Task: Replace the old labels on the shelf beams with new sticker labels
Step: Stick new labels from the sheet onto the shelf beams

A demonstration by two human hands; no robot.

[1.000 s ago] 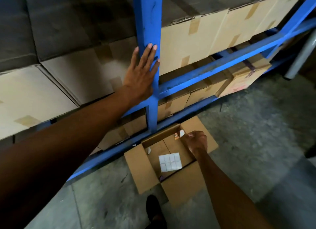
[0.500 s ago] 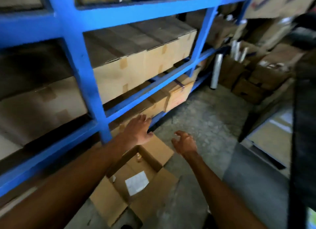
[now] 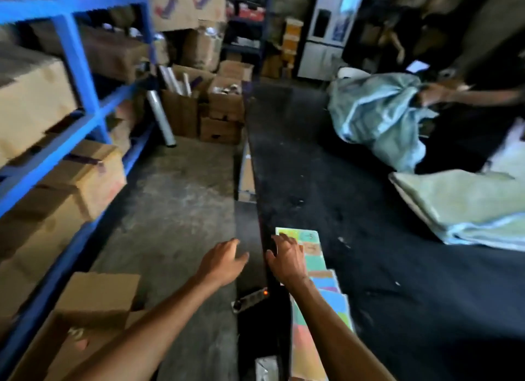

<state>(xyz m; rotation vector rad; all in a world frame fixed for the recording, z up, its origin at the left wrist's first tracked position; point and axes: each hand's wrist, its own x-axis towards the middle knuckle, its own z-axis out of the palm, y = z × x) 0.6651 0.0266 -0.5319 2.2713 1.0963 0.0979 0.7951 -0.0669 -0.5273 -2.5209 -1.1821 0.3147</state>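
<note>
- A blue shelf rack (image 3: 85,76) is seen along the left edge, its beams (image 3: 71,130) blurred; no label can be made out on them
- Closed cardboard boxes (image 3: 85,179) are stacked on the rack's levels
- An open cardboard box (image 3: 93,298) is seen on the concrete floor (image 3: 176,198) at the lower left, beside the rack; its contents are hidden, so the sticker labels cannot be located in it
- Rolls of clear film (image 3: 160,116) are leaned against more boxes at the far end of the aisle
- The left hand (image 3: 221,262) is held in the air over the floor, fingers loosely spread and slightly curled, with nothing in its grasp
- A power strip (image 3: 250,299) with a lit orange switch is seen just below the two hands
- The right hand (image 3: 285,260) is held over the edge of a dark table (image 3: 355,210), fingers spread, above a row of colourful sheets (image 3: 315,255); whether they are touched cannot be told
- Pale sacks (image 3: 380,119) are piled on the table's far right, where another person's hand (image 3: 431,93) is seen
</note>
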